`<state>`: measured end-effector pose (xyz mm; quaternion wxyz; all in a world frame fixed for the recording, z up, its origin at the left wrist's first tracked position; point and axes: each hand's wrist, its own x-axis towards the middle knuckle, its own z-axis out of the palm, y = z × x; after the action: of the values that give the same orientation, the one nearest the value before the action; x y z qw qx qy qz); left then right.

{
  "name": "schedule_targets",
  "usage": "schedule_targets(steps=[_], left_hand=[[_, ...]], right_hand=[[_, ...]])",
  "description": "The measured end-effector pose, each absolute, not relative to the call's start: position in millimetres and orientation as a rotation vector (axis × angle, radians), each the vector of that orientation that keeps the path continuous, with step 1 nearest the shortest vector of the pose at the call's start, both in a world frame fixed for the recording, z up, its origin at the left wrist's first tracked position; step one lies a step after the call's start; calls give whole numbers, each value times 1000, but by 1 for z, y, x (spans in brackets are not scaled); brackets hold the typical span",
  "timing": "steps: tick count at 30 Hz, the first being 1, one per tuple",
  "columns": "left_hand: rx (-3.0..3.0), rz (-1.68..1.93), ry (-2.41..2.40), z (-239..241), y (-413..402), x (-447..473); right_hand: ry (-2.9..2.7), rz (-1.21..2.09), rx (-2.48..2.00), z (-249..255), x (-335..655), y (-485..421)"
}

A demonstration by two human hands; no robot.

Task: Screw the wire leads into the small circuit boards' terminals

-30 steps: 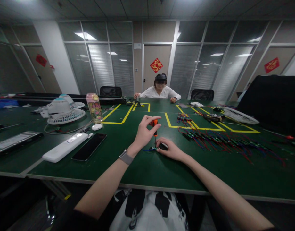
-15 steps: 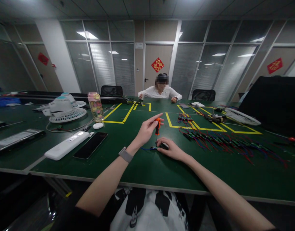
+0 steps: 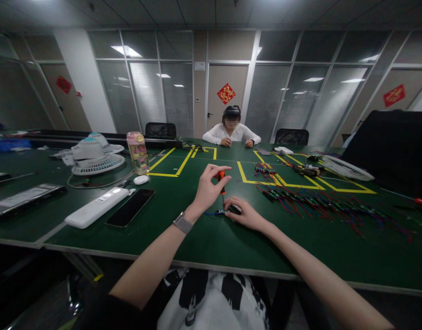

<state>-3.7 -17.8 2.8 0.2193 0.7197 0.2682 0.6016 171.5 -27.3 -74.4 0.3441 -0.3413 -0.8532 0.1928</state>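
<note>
An orange-and-black screwdriver (image 3: 222, 187) stands nearly upright over the table, its handle between the thumb and fingers of my left hand (image 3: 206, 187). Its thin shaft points down at a small green circuit board (image 3: 221, 212) lying on the green tabletop, with a blue wire trailing to the left. I cannot make out exactly where the tip touches. My right hand (image 3: 248, 215) rests on the table and pinches the board's right end with its fingertips. A black piece (image 3: 235, 209) shows under those fingers, partly hidden by them.
Several wired circuit boards (image 3: 320, 204) lie in a row at right. A black phone (image 3: 131, 208), a white power strip (image 3: 97, 207), a bottle (image 3: 138, 153) and white fans (image 3: 97, 158) stand at left. Across the table sits a person in white (image 3: 243, 134). Yellow tape (image 3: 243, 173) marks the tabletop.
My left hand has turned about the screwdriver handle, its fingers going from stretched out to curled. My right hand and the board have stayed put. The person opposite has brought one hand inward.
</note>
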Motion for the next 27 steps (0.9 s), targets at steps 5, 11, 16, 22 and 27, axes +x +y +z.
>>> schedule_targets(steps=[5,11,16,22,27], left_hand=[[1855,1437,526,4,-18,-4],[1943,1597,682,3,-17,-3],[1837,1391,509,4,-18,-4],[1962,1560,663,4,-18,-5],[1858,1391,527,3,-18,-4]], right_hand=[[-2216,505,-895,-74,172,-28],[-2199,512,-891,-74,172,-28],[-2212,512,-887,-74,172,-28],[-2231,500,-890,-75,172,-27],[-2239,503,-874,-73,173,-28]])
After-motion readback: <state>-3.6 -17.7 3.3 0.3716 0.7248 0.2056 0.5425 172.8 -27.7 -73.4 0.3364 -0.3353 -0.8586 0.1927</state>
